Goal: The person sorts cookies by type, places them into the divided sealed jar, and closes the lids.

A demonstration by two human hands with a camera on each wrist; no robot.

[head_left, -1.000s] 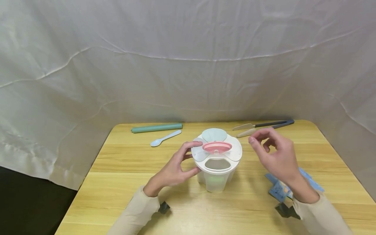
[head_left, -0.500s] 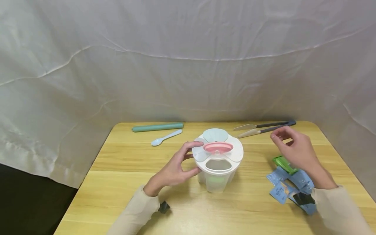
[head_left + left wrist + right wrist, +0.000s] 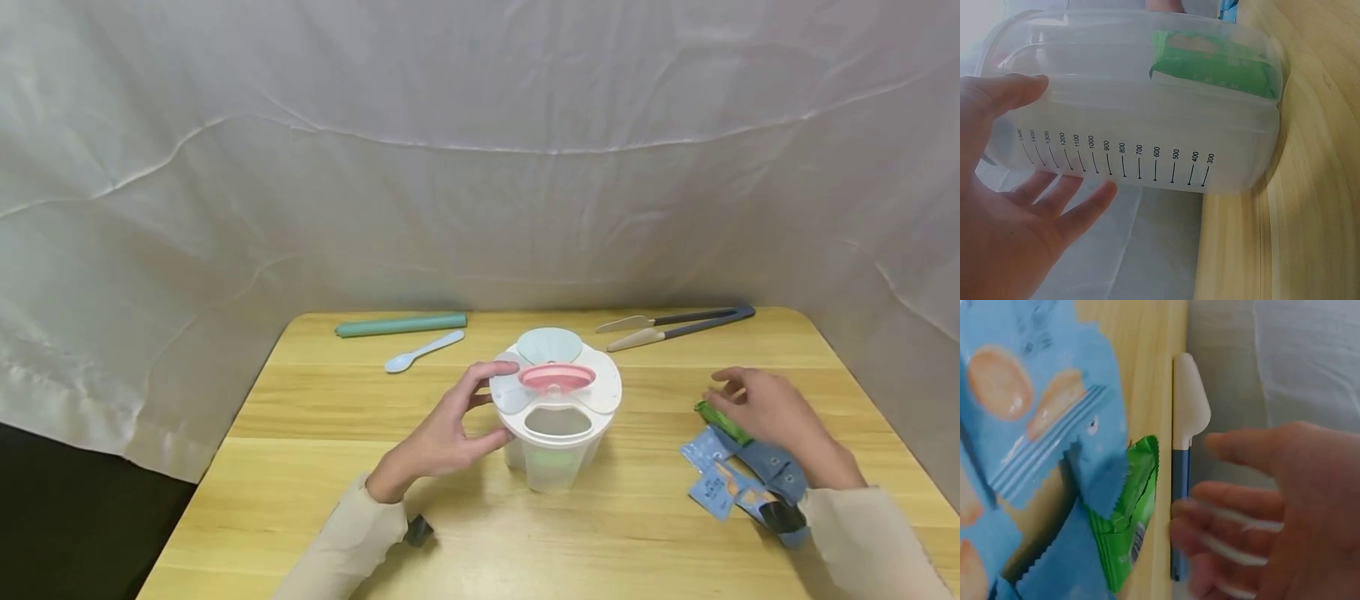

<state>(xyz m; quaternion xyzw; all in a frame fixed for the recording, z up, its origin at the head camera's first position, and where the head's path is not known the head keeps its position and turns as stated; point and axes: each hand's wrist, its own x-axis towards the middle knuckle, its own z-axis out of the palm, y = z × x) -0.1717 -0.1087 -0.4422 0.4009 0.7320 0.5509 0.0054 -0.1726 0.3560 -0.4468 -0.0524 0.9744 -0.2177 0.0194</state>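
My left hand (image 3: pixel 446 433) grips the rim of a translucent storage canister (image 3: pixel 551 471) with a white lid (image 3: pixel 602 373), standing upright on the table. The pink flap (image 3: pixel 557 377) is raised, leaving an opening at the front of the lid. Through the marked wall in the left wrist view, a green snack packet (image 3: pixel 1210 65) lies at the bottom. My right hand (image 3: pixel 772 417) hovers over another green snack packet (image 3: pixel 723 423), fingers loosely bent and holding nothing. In the right wrist view this packet lies against several blue snack packets (image 3: pixel 1054 419), apart from my fingers.
Tongs (image 3: pixel 708 322) with dark handles and beige tips lie at the back right of the wooden table (image 3: pixel 330 500). A light blue spoon (image 3: pixel 423 352) and a green rolled item (image 3: pixel 401 325) lie at the back left. A grey curtain (image 3: pixel 480 208) hangs behind.
My right hand has moved right and away from the canister, then lowered towards the green packet beside the blue ones. The left hand keeps its hold on the canister.
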